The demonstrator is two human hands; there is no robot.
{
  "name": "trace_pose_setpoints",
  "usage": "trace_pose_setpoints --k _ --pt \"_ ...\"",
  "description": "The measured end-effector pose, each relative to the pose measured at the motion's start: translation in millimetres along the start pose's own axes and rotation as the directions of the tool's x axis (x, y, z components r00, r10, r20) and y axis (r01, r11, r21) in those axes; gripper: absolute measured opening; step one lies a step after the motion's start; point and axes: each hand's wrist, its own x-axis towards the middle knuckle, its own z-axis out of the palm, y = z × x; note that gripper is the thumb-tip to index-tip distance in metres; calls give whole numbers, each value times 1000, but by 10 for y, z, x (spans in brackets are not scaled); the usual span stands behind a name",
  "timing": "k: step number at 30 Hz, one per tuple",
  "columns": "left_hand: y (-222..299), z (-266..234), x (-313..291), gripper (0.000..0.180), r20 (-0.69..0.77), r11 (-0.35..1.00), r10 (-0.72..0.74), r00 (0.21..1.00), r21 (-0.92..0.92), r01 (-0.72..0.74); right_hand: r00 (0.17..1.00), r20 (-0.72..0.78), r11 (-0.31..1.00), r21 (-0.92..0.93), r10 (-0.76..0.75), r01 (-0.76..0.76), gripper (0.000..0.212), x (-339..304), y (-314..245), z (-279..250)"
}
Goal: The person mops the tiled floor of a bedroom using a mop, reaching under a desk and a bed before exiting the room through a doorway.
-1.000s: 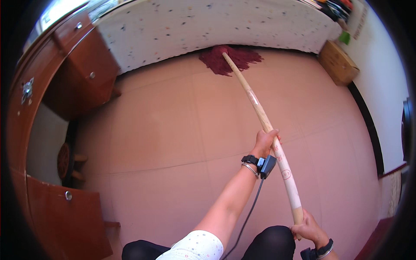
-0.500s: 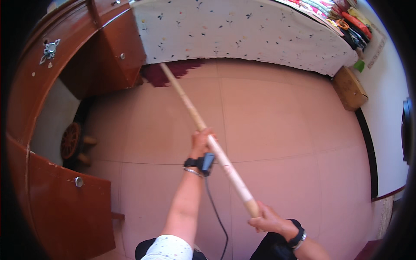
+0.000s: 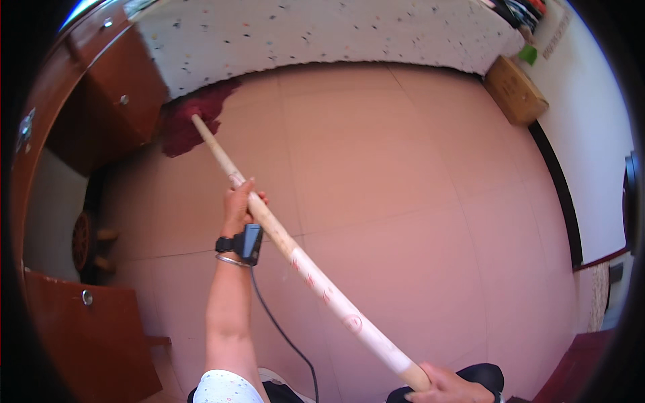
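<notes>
A long-handled mop spans the view, its pale wooden handle [image 3: 302, 258] slanting from the lower right up to the far left. Partway along it, my left hand [image 3: 240, 201] is wrapped round the wood. Near the handle's close end my right hand [image 3: 447, 386] grips it low at the bottom of the view. The dark red mop head [image 3: 195, 121] lies spread on the pink tiled floor [image 3: 383, 174], beside the foot of a brown cabinet [image 3: 127, 94] and partly by the hanging bed cloth. A strapped black device with a cable sits on my left wrist.
A white patterned cloth [image 3: 322, 33] hangs along the far side. At the far right a cardboard box [image 3: 516, 91] stands by the white wall. Under the desk on the left is a dark wheel-like object [image 3: 82, 242]. A brown cabinet door [image 3: 87, 336] is at near left.
The mop head has come nearer, out from under the cloth's edge. My hands have drawn the handle back toward me, and the whole view has shifted.
</notes>
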Motion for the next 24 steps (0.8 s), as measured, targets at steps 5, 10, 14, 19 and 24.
trace_pose_setpoints --k 5,10,14,19,24 --pt "-67 555 -331 17 -46 993 -122 991 -4 122 978 -121 982 -65 170 -179 37 -888 14 -388" --pt "-371 1207 -770 17 20 964 -235 972 -122 236 904 -277 937 -31 326 -348 27 -1549 -51 -672" --pt "-646 1707 -1357 14 29 971 -238 971 17 238 852 -416 923 -70 317 -377 18 -2139 146 -629" --pt "-922 2550 -2194 14 67 932 -347 935 138 336 724 -484 853 103 492 -511 18 -3063 448 -184" --pt "-1232 3180 -2875 16 221 854 -503 836 274 442 695 -426 815 299 579 -496 25 -3818 383 359"
